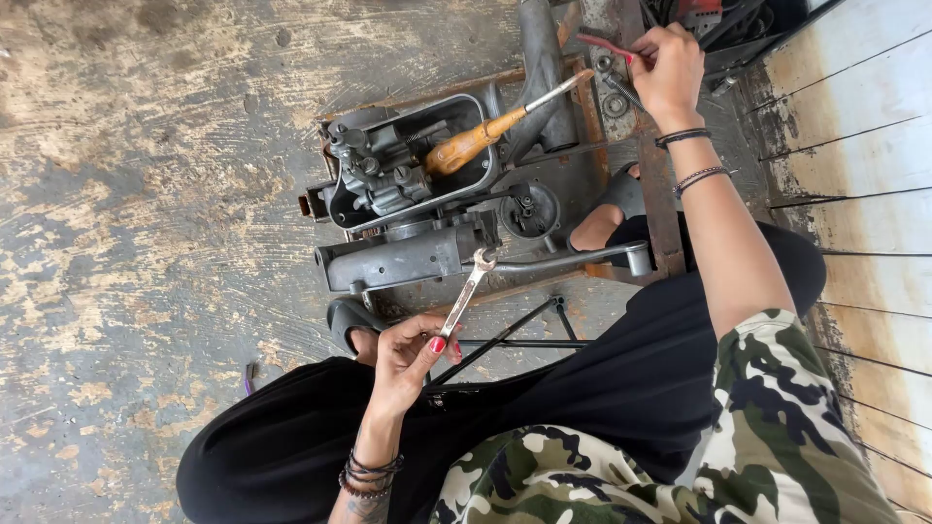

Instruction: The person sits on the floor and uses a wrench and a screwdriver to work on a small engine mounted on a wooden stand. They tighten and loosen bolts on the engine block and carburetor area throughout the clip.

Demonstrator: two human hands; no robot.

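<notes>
Left hand (408, 357) pinches a small open-ended wrench (467, 291) by its shank, jaw end resting against the grey engine casting (403, 257), placed to reach a fastener there. Right hand (668, 70) is closed on a red-handled tool (604, 45) over loose parts (type unclear). A wooden-handled screwdriver (485, 134) lies in the metal tray (408, 215). Worn, stained concrete floor (146, 194).

Small silver open-ended steel spanner (467, 293), pinched at its lower end, shaft angled up and to the right, open jaw at the top just touching the grey cast-metal engine block (408, 254). Thin red-handled tool (604, 45), small, lying roughly level and pointing left, gripped at its right end over a cluster of rusty round metal parts (614, 97); its working tip is too small to make out.
</notes>
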